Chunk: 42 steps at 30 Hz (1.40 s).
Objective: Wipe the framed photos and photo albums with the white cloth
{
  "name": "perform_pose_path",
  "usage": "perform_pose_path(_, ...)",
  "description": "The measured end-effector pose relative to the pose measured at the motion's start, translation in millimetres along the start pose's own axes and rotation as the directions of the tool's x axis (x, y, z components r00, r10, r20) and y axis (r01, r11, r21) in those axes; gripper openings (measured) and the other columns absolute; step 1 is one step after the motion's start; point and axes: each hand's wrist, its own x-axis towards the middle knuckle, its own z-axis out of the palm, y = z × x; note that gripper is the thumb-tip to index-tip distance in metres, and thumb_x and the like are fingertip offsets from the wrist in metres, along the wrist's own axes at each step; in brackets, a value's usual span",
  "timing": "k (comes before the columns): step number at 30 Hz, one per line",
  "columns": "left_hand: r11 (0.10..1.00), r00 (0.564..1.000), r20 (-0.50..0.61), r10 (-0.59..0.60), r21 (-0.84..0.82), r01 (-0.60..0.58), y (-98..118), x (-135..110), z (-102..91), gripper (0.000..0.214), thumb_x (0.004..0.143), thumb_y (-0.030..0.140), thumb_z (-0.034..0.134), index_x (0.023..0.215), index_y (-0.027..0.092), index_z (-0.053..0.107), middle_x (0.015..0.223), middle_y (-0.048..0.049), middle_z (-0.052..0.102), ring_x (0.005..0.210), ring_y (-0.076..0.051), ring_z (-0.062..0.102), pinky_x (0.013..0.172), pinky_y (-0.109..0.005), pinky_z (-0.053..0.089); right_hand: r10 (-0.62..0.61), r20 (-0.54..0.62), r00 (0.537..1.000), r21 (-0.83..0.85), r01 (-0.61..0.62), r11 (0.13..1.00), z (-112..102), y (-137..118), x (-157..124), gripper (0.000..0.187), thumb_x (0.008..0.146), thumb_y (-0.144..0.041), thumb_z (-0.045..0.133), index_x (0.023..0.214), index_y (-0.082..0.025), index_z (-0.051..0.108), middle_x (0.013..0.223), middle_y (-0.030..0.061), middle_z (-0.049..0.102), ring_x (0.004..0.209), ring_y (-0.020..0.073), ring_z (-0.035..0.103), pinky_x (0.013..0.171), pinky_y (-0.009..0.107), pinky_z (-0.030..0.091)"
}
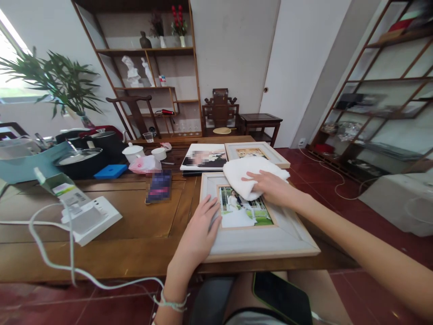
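A light wooden picture frame (257, 243) lies flat near the table's front edge, with a wedding photo (243, 214) in its middle. My left hand (199, 228) rests on the frame's left side, fingers stretched out and slightly apart. Under my right hand (270, 186) is a fluffy white cloth (241, 174), held against the upper part of the frame. The cloth hides the photo's top and some of the frame's far edge. Behind it lie a second picture frame (280, 159) and a large photo board (189, 155) on a dark stack.
On the wooden table (142, 225) at left stand an opened white box (101, 216), a white cable (43, 257), a blue box (110, 171), pots (81, 158) and a white teapot (133, 152). A phone (282, 295) lies on my lap.
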Motion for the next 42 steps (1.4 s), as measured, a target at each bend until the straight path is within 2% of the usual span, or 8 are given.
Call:
perform_pose_path(3,1.0,1.0,0.004,-0.01,0.0,0.01,0.3,0.6,-0.3,0.039,0.093,0.028,0.041,0.127,0.014,0.054,0.14,-0.0112,0.048,0.139,-0.023,0.029,0.113,-0.045,0.029,0.086,0.013,0.996,0.005,-0.086,0.996,-2.3,12.4,-15.8,0.055,0.06,0.011,0.038,0.093,-0.019,0.071,0.136,0.006,0.053,0.127,0.0289,0.044,0.102,0.053,0.036)
perform_pose_path(8,1.0,1.0,0.013,-0.014,-0.003,0.014,1.4,1.4,-1.7,0.039,0.093,0.027,0.04,0.127,0.014,0.053,0.14,-0.0106,0.048,0.139,-0.023,0.03,0.113,-0.046,0.029,0.167,0.037,0.985,0.066,-0.169,0.983,-2.1,8.4,-29.8,0.068,0.058,0.012,0.033,0.107,-0.021,0.067,0.137,0.0042,0.052,0.132,0.0259,0.038,0.103,0.049,0.034)
perform_pose_path(15,1.0,1.0,0.018,-0.021,0.003,0.021,2.0,1.6,-1.7,0.04,0.093,0.027,0.04,0.128,0.012,0.053,0.141,-0.0113,0.047,0.139,-0.022,0.029,0.114,-0.045,0.028,0.155,0.218,0.964,0.232,-0.205,0.951,-36.6,-40.3,-53.7,0.059,0.059,0.008,0.034,0.096,-0.022,0.07,0.121,0.0075,0.063,0.126,0.0267,0.046,0.097,0.04,0.039)
perform_pose_path(22,1.0,1.0,0.016,-0.022,0.011,0.022,1.7,1.7,-0.9,0.04,0.093,0.027,0.04,0.129,0.012,0.052,0.141,-0.0107,0.047,0.139,-0.022,0.028,0.115,-0.043,0.027,0.144,0.344,0.928,0.305,-0.255,0.917,-63.2,-82.8,-79.9,0.057,0.065,0.004,0.036,0.104,-0.023,0.067,0.122,0.0094,0.062,0.116,0.0253,0.055,0.097,0.038,0.041)
perform_pose_path(25,1.0,1.0,0.018,-0.019,0.004,0.019,2.2,1.3,-1.4,0.04,0.093,0.027,0.041,0.129,0.013,0.052,0.141,-0.0106,0.047,0.139,-0.022,0.028,0.114,-0.043,0.028,0.176,0.32,0.931,0.298,-0.275,0.914,-56.2,-81.2,-76.0,0.058,0.067,0.002,0.036,0.11,-0.025,0.065,0.125,0.0092,0.06,0.117,0.0268,0.054,0.095,0.041,0.043)
perform_pose_path(30,1.0,0.999,0.027,-0.023,0.006,0.023,2.9,0.4,-2.2,0.041,0.093,0.028,0.04,0.13,0.012,0.051,0.142,-0.0111,0.046,0.14,-0.022,0.027,0.115,-0.044,0.027,0.257,0.1,0.961,0.158,-0.271,0.95,-19.5,-52.1,-50.8,0.07,0.067,0.004,0.037,0.129,-0.024,0.053,0.144,0.0096,0.042,0.133,0.0289,0.036,0.105,0.05,0.033)
perform_pose_path(36,1.0,0.999,0.036,-0.017,0.023,0.017,2.2,0.6,-2.6,0.042,0.093,0.028,0.039,0.13,0.011,0.051,0.142,-0.0116,0.046,0.14,-0.022,0.027,0.115,-0.044,0.027,0.269,-0.099,0.958,0.023,-0.269,0.963,15.3,-17.6,-9.9,0.068,0.066,0.007,0.037,0.126,-0.019,0.055,0.149,0.008,0.033,0.137,0.03,0.027,0.107,0.053,0.03)
perform_pose_path(42,1.0,1.0,0.028,-0.012,0.014,0.011,0.8,1.2,-1.8,0.041,0.093,0.028,0.04,0.129,0.013,0.052,0.142,-0.0105,0.046,0.139,-0.022,0.028,0.114,-0.044,0.027,0.235,0.026,0.972,0.025,-0.236,0.971,6.4,-23.8,-3.8,0.068,0.064,0.009,0.035,0.122,-0.019,0.059,0.146,0.0092,0.039,0.134,0.0342,0.032,0.102,0.058,0.033)
